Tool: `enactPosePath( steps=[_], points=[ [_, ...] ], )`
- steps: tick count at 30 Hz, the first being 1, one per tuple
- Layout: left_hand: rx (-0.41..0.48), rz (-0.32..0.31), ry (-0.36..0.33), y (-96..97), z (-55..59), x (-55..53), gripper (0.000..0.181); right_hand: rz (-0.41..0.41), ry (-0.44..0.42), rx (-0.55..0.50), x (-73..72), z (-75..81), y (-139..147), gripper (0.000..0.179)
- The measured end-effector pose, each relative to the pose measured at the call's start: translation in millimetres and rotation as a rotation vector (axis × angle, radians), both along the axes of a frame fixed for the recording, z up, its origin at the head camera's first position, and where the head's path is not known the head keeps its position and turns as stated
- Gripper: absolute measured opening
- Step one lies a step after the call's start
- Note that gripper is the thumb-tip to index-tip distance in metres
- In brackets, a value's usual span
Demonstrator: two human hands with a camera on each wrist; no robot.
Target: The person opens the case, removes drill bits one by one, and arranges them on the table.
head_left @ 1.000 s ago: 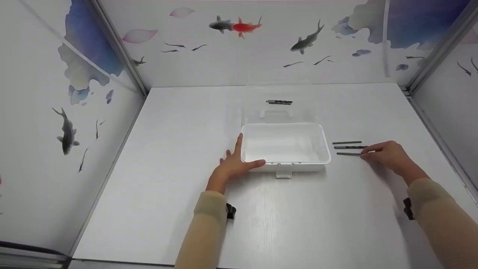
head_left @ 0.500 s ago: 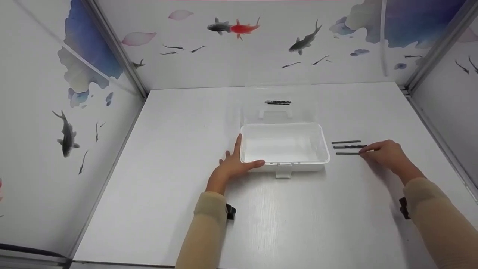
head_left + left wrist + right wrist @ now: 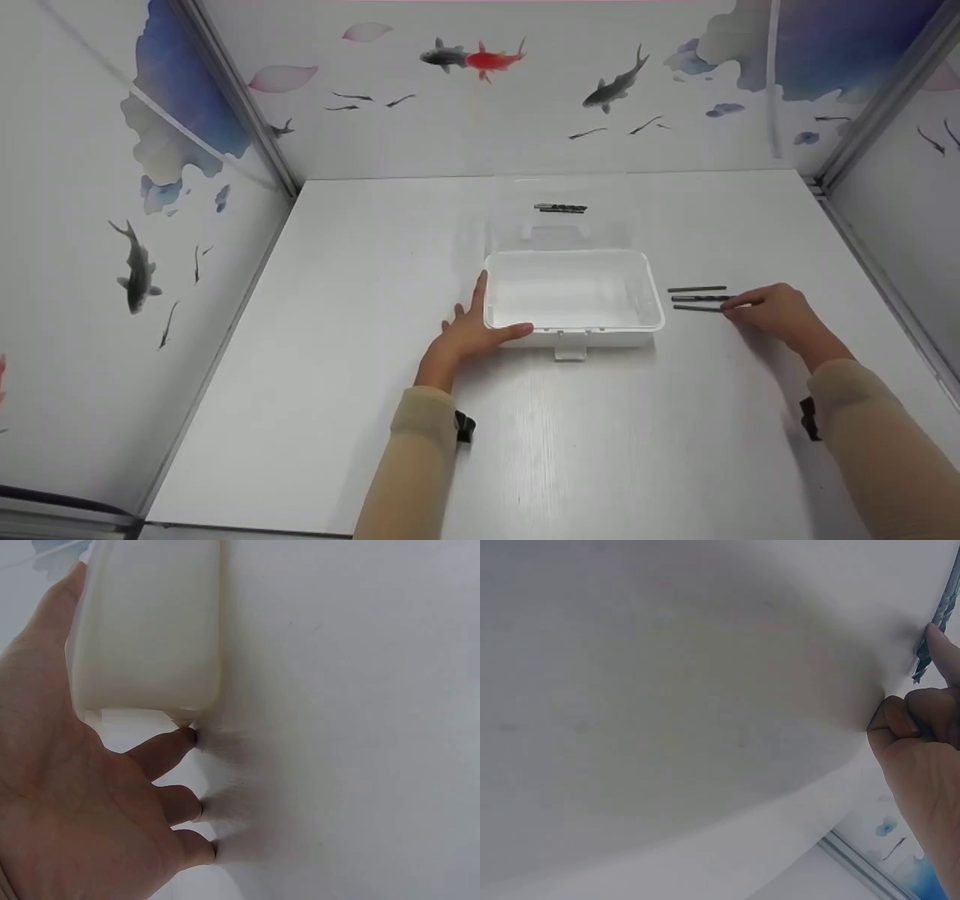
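Observation:
A white plastic box [image 3: 574, 339] stands on the table, its clear lid [image 3: 517, 225] folded back behind it. My left hand [image 3: 466, 334] rests on the box's front left corner, fingers spread. The thumb lies along the front rim and the index finger along the left side; the left wrist view shows other fingertips on the tabletop. To the right of the box lie three dark rods side by side, at least the middle one a twist drill bit [image 3: 697, 298]. My right hand [image 3: 772, 311] pinches the right end of the nearest drill bit [image 3: 694, 308], covering its tip.
A small bundle of drill bits [image 3: 561, 208] shows at the clear lid; whether they lie in it or behind it I cannot tell. White panels printed with fish enclose the white table [image 3: 337, 337] at the back and both sides.
The nearest drill bit has shifted slightly left and closer to the middle one, my right hand moving a little with it. My left hand and the box stay put.

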State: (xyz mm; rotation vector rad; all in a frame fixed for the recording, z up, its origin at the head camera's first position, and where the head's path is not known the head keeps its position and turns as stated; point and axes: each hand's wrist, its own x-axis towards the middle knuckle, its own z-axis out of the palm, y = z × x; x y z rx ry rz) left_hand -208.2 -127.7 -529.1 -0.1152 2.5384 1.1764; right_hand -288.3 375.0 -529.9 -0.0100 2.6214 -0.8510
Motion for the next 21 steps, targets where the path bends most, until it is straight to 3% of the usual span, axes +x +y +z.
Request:
enactPosePath(
  steps=[21],
  points=[
    [-0.004,-0.01,0.008,-0.5,-0.6,0.4,0.135,-0.045,0.011,-0.015,5.3,0.0,-7.0,0.042]
  ],
)
